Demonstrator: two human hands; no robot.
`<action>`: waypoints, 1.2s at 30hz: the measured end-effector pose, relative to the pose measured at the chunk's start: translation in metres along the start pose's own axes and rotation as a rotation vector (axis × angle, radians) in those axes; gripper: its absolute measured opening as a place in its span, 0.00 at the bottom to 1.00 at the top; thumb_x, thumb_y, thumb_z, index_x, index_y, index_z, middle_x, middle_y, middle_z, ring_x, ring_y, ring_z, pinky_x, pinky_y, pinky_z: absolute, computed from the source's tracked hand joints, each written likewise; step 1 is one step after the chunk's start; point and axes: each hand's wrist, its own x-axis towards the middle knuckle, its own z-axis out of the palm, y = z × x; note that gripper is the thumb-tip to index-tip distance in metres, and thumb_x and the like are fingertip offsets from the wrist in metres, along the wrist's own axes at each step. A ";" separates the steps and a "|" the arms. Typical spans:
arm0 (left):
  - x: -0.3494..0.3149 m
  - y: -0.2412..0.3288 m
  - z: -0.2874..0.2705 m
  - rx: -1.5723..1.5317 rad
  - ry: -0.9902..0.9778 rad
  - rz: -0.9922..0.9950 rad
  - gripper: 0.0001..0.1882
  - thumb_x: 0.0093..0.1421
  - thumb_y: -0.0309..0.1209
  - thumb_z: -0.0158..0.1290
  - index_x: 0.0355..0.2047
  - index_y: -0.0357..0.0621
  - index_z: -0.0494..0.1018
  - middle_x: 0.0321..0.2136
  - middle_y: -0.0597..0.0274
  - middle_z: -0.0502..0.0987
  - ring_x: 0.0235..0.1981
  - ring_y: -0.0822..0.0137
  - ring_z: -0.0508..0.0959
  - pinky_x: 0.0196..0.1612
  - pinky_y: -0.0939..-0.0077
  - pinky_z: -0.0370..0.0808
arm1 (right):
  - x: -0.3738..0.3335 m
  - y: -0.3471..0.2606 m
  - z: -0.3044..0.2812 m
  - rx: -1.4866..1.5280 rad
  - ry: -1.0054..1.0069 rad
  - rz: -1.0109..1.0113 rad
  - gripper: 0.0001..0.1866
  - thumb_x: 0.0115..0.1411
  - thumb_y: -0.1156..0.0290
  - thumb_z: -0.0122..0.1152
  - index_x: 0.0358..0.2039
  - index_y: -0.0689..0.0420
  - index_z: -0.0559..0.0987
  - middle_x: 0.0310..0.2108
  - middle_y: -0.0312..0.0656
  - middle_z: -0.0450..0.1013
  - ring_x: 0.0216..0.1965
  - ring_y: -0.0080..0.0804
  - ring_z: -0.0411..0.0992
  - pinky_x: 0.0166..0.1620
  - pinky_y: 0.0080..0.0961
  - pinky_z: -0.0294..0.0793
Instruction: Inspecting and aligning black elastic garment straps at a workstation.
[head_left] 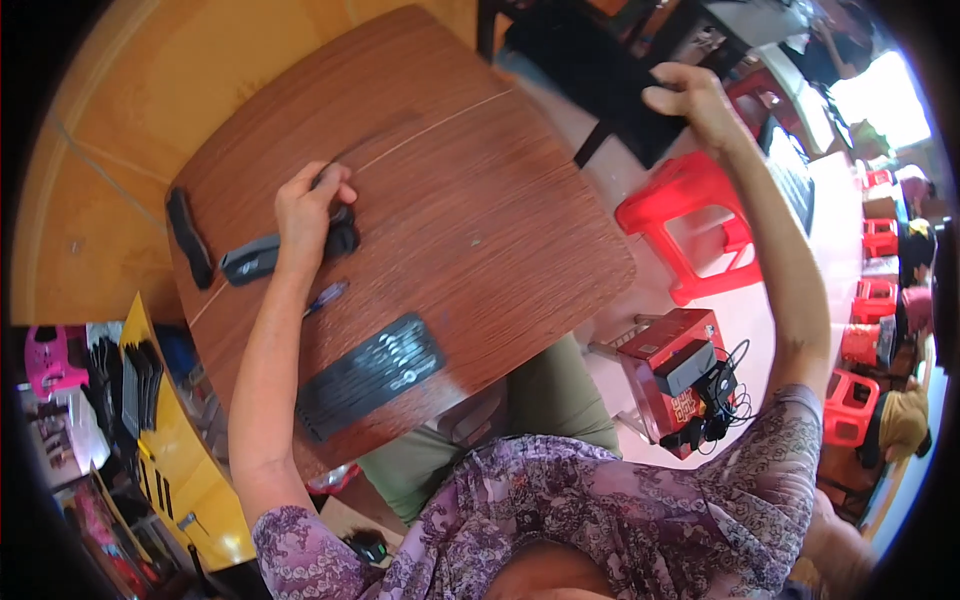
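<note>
My left hand (pixel 308 205) is over the left part of the brown wooden table, its fingers curled round something dark that they mostly hide. From it a thin, blurred dark strand (pixel 375 140) runs up and right over the tabletop. Under and beside this hand lies a grey-black padded piece (pixel 250 260) with a dark bulky part (pixel 343 232). My right hand (pixel 692 100) is raised far out to the right, off the table, thumb and fingers closed together. What it pinches, if anything, is too small to see.
On the table (pixel 500 230) lie a long black pad (pixel 189 238), a purple-blue pen-like item (pixel 328 296) and a dark ribbed panel (pixel 375 372). Right of it stand a red plastic stool (pixel 690 225), a red box (pixel 680 345) with cables, and a black-topped surface (pixel 590 70).
</note>
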 end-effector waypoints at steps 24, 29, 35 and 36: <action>0.014 0.014 -0.017 -0.855 -0.043 -0.040 0.30 0.67 0.49 0.30 0.54 0.36 0.62 0.54 0.47 0.67 0.61 0.51 0.57 0.53 0.44 0.60 | -0.064 -0.053 0.123 -0.244 -0.021 -0.343 0.11 0.44 0.76 0.66 0.28 0.64 0.74 0.27 0.47 0.71 0.30 0.40 0.71 0.35 0.32 0.68; 0.018 0.013 -0.030 -1.170 -0.064 -0.057 0.28 0.65 0.51 0.29 0.60 0.52 0.55 0.61 0.44 0.56 0.62 0.41 0.54 0.52 0.24 0.53 | -0.054 -0.042 0.137 -0.224 -0.029 -0.348 0.11 0.42 0.77 0.67 0.27 0.64 0.74 0.27 0.46 0.71 0.32 0.42 0.70 0.36 0.33 0.68; 0.018 0.011 -0.021 -1.175 0.036 -0.043 0.26 0.65 0.52 0.28 0.61 0.62 0.53 0.61 0.41 0.53 0.60 0.35 0.55 0.51 0.22 0.55 | -0.047 -0.033 0.146 -0.204 -0.022 -0.360 0.12 0.41 0.77 0.67 0.27 0.63 0.75 0.27 0.45 0.71 0.32 0.43 0.70 0.36 0.33 0.68; 0.020 0.006 -0.016 -1.167 0.038 -0.021 0.26 0.65 0.52 0.28 0.61 0.61 0.53 0.60 0.39 0.53 0.59 0.35 0.56 0.51 0.22 0.56 | -0.045 -0.031 0.147 -0.203 -0.024 -0.363 0.12 0.41 0.77 0.67 0.27 0.63 0.75 0.27 0.45 0.71 0.32 0.43 0.70 0.36 0.33 0.68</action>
